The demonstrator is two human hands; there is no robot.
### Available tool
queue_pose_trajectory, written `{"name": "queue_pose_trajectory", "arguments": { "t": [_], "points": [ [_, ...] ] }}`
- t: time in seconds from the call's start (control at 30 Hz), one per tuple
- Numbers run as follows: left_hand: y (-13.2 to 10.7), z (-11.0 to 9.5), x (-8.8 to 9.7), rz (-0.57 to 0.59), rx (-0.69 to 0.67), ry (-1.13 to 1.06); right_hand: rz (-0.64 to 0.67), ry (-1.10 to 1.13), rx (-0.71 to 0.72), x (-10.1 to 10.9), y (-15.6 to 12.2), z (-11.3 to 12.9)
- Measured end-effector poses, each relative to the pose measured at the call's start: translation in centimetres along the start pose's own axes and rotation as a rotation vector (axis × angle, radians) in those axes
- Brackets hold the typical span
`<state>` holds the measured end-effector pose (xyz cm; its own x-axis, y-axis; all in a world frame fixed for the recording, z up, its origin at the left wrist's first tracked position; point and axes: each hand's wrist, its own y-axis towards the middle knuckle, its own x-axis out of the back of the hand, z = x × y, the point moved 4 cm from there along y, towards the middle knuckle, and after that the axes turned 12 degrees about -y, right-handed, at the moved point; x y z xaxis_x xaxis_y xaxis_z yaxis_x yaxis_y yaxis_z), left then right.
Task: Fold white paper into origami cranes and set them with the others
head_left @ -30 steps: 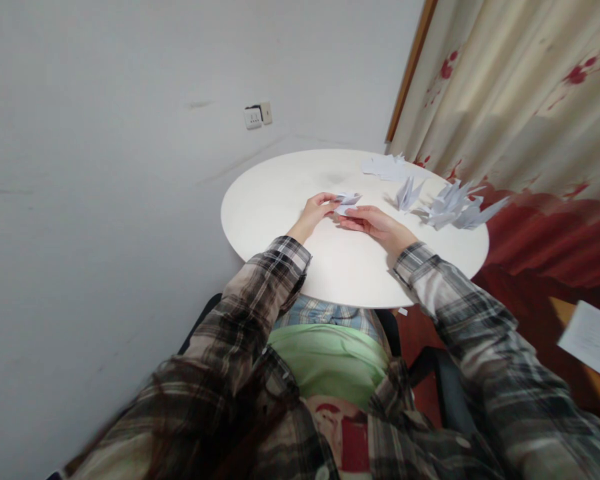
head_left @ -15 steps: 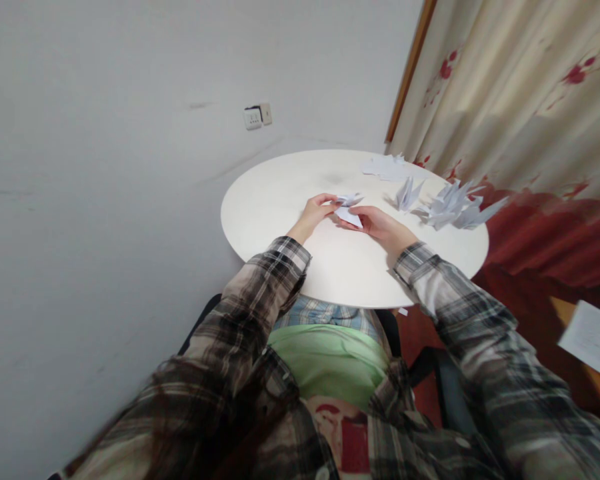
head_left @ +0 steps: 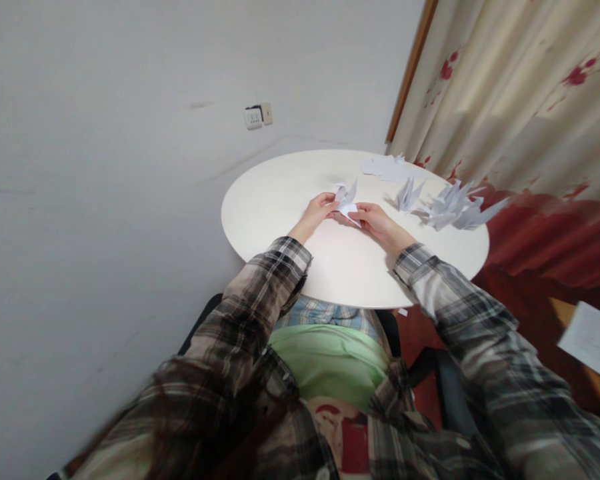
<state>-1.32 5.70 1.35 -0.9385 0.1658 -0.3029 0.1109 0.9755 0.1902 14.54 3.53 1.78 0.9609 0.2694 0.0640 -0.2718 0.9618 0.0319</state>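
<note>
A white folded paper crane [head_left: 347, 200] is held between my two hands, just above the round white table [head_left: 275, 193]. My left hand [head_left: 320, 210] pinches its left side. With thumb and fingers closed, my right hand [head_left: 377, 221] grips the lower right part of the paper. One wing stands up and a thin point sticks out at the upper left. The fingers cover part of the lower folds. To the right on the tabletop stand a single folded paper crane [head_left: 408, 195] and a cluster of several more paper cranes [head_left: 453, 205].
White paper sheets [head_left: 383, 167] lie near the table's far edge. A wall with a socket [head_left: 253, 119] is behind, and a patterned curtain [head_left: 520, 100] hangs at the right. A chair arm [head_left: 445, 387] and a paper sheet [head_left: 594, 340] sit lower right.
The held paper crane has tilted, and its wing now points upward instead of lying flat. My hands have shifted slightly while keeping their hold.
</note>
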Motion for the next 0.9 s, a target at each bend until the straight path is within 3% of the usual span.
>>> {"name": "queue_pose_trajectory", "arguments": {
  "t": [0.43, 0.9],
  "points": [
    [-1.0, -0.4, -1.0, 0.14, 0.07, -0.075, -0.03, 0.045, 0.039, 0.7, 0.6, -0.3],
    [0.0, -0.2, -0.1, -0.054, -0.025, 0.104, -0.021, 0.077, -0.001, 0.5, 0.2, -0.1]
  ]
}}
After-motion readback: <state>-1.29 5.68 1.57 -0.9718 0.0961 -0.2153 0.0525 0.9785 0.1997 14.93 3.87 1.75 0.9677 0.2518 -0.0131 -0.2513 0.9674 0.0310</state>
